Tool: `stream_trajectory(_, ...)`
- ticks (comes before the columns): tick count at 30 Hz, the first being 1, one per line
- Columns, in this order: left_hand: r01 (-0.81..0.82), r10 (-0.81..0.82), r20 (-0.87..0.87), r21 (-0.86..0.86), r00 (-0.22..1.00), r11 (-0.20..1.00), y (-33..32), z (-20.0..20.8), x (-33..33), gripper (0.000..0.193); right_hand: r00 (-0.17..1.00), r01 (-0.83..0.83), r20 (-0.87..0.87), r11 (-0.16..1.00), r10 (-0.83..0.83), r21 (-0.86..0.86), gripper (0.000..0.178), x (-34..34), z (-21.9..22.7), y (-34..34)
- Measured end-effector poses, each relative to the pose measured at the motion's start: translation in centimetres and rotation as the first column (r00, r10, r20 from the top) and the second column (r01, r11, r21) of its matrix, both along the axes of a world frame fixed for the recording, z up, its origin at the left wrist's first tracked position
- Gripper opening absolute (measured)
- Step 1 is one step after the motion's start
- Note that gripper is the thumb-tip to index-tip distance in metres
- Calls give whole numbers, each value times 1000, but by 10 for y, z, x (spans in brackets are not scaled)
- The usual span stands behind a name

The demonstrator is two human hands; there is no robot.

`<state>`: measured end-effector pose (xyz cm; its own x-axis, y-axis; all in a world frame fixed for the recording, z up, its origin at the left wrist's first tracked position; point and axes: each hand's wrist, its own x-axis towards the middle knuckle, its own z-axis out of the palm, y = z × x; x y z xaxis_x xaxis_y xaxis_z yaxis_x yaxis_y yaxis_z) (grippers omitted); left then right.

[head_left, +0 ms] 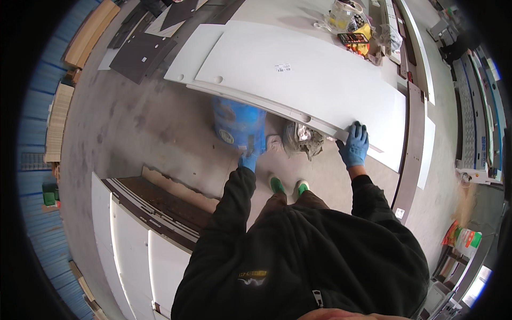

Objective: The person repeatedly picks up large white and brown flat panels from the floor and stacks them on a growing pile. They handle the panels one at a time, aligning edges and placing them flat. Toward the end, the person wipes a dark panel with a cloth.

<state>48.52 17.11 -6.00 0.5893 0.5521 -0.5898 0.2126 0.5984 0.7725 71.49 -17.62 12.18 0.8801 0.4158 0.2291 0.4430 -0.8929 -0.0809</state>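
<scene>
A long white panel lies on top of another white panel, with a small label on its surface and round holes along the near edge. My right hand, in a blue work glove, rests at the near edge of this panel. Its fingers lie over the top and the thumb is spread apart along the edge. My left hand, also gloved in blue, hangs lower, in front of a blue drum. Its fingers look closed around a small greyish thing that I cannot make out.
A crumpled plastic-wrapped bundle stands beneath the panels. A phone and a clear bag lie at the far side. White and brown boards are stacked at my left. Dark panels lie far left; a brown board runs along the right.
</scene>
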Motion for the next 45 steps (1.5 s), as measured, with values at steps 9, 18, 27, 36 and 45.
stream_trajectory(9, 38, -21, -113, 142, 993, 989, 25, 53, 80, 22, 997, 75, -20, 996, -76, -38, 75, -8, 1, -8)
stream_trajectory(18, 27, -43, -101, -153, 994, 988, 31, 93, 118, 76, 993, 103, -34, 978, -111, -183, 53, -8, -1, -12)
stream_trajectory(27, -84, 73, -51, -263, 996, 961, 57, 100, 162, 105, 957, -169, -260, 974, 126, -149, 45, -120, -6, -32)
stream_trajectory(36, -91, 59, -93, -395, 994, 914, 46, 96, 205, 73, 619, 781, -584, 495, -526, 382, 71, -76, -21, -127)
stream_trajectory(45, -162, 172, -13, -411, 985, 897, 6, 139, 205, 61, 305, 951, -911, 145, -277, 274, 67, -56, -50, -151)
